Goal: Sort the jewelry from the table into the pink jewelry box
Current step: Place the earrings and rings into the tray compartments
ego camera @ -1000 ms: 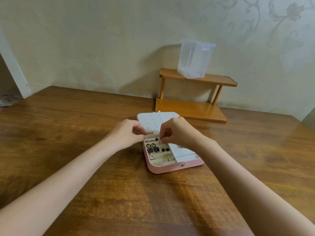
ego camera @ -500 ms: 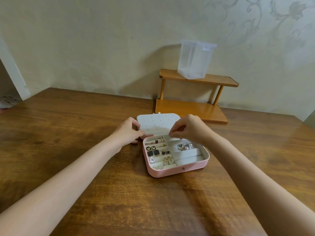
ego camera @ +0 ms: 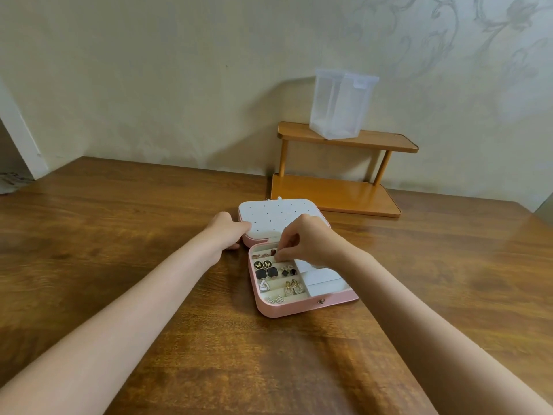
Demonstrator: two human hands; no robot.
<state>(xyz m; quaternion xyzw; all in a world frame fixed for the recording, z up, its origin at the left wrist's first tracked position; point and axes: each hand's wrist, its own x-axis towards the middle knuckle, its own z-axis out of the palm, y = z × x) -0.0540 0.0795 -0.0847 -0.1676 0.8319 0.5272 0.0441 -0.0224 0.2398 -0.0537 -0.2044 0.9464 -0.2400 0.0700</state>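
Observation:
The pink jewelry box (ego camera: 299,307) lies open on the wooden table (ego camera: 149,265). Its lid (ego camera: 269,215), lined with a white dotted panel, is laid back flat behind it. Several earrings fill the left slots, among them black square ones (ego camera: 266,273) and gold ones (ego camera: 293,287). My left hand (ego camera: 224,230) holds the lid's left edge, fingers on top and thumb at the side. My right hand (ego camera: 308,238) is over the tray's back rows, thumb and forefinger pinching a small piece of jewelry that the fingertips mostly hide. The right-hand compartments are partly hidden by that hand.
A two-tier wooden shelf (ego camera: 335,194) stands against the wall behind the box, with a clear plastic container (ego camera: 341,106) on its upper tier. No loose jewelry shows on the table around the box.
My right hand came down from the lid's front edge into the back rows of the tray. My left hand slid slightly back along the lid's left edge.

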